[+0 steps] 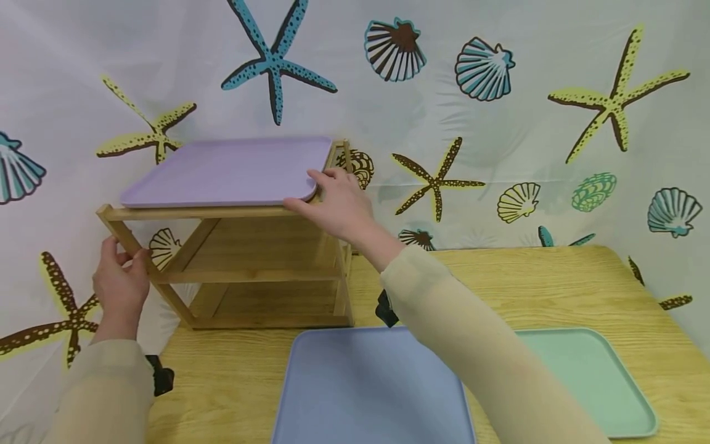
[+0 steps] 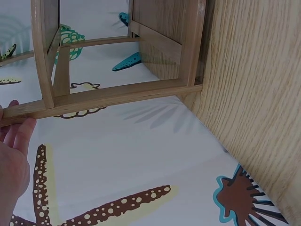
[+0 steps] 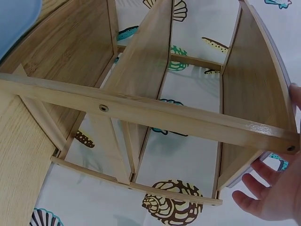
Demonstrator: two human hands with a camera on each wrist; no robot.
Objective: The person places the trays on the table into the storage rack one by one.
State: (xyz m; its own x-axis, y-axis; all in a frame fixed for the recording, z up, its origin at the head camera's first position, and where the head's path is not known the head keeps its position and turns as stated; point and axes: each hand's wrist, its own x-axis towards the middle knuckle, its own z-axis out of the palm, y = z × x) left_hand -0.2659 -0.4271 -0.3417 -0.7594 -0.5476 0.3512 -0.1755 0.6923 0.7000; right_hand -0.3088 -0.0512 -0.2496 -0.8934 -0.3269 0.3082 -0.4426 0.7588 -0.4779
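Note:
A three-tier wooden shelf rack (image 1: 249, 275) stands at the back left of the table. On its top tier lies a lilac tray (image 1: 238, 169). Low on the left, my left hand (image 1: 121, 277) grips the rack's front left post between thumb and fingers; the left wrist view also shows those fingers (image 2: 22, 136) at the post. My right hand (image 1: 341, 203) holds the tray's front right corner, thumb along the front edge and fingers over the right side. In the right wrist view, several fingers (image 3: 256, 188) show beside the tray's edge, near the rack's top.
A blue tray (image 1: 371, 382) lies on the wooden table (image 1: 499, 283) in front of the rack. To its right is a green tray (image 1: 593, 382), partly hidden by my right sleeve. A white curtain (image 1: 499, 142) with starfish and shells hangs behind.

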